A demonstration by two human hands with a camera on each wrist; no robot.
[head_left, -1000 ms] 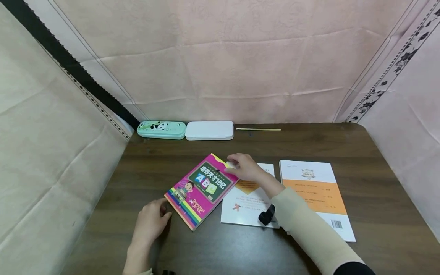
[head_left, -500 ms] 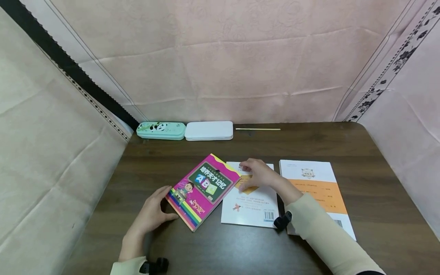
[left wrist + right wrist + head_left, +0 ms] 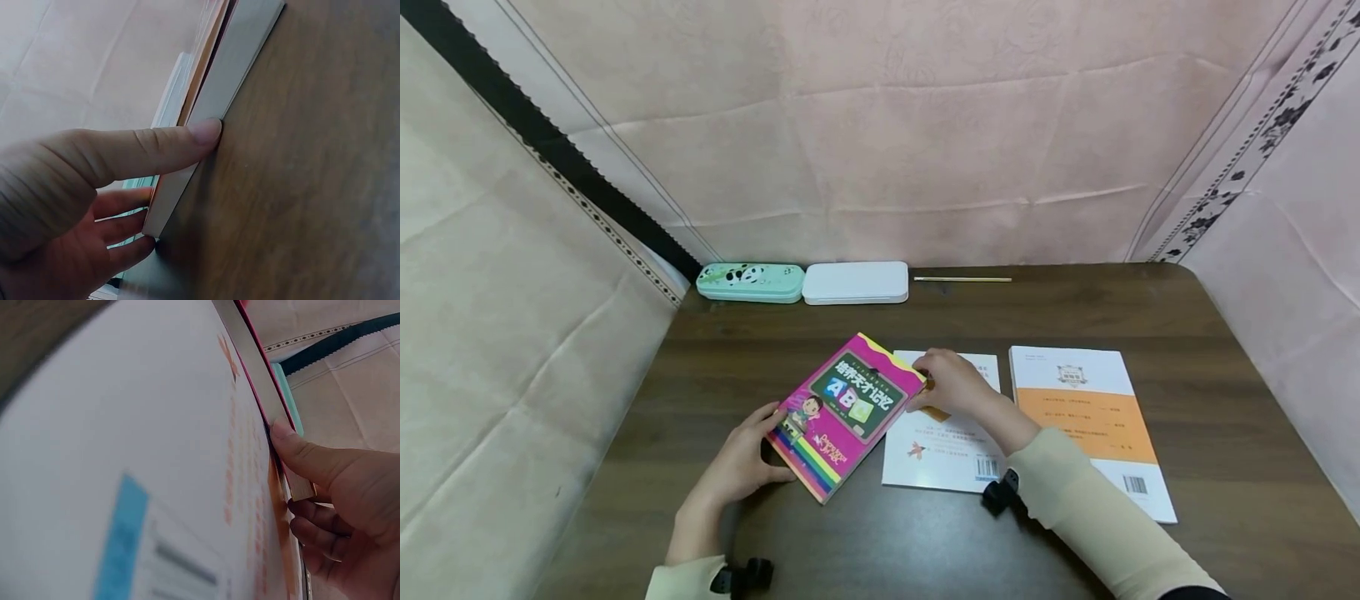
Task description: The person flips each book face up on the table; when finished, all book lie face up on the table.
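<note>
So the person's got both hands on a bright pink rectangular paperback book [image 3: 847, 421] with a dark green chalkboard panel and a rainbow stripe on the cover. It's sitting around the middle of a dark brown wood-grain surface [image 3: 865, 542], turned at an angle to the far edge. The left hand [image 3: 741, 461] is gripping the corner nearest the surface's left edge, thumb on the page block and fingers round the other side. The right hand [image 3: 957, 383] has the corner pointing toward the right edge, thumb against the pages there too. Can't really tell if the book is raised a hair. That right-hand corner overlaps a glossy white book with an orange band [image 3: 936, 458], and a similar white-and-orange book [image 3: 1093, 429] lies just beside that one, closer to the right edge. Back along the far edge, from the far left corner, there's a mint green panda pencil case [image 3: 750, 283], a plain white rounded case [image 3: 855, 283] right next to it, then a thin pale gold stick [image 3: 962, 279].
</note>
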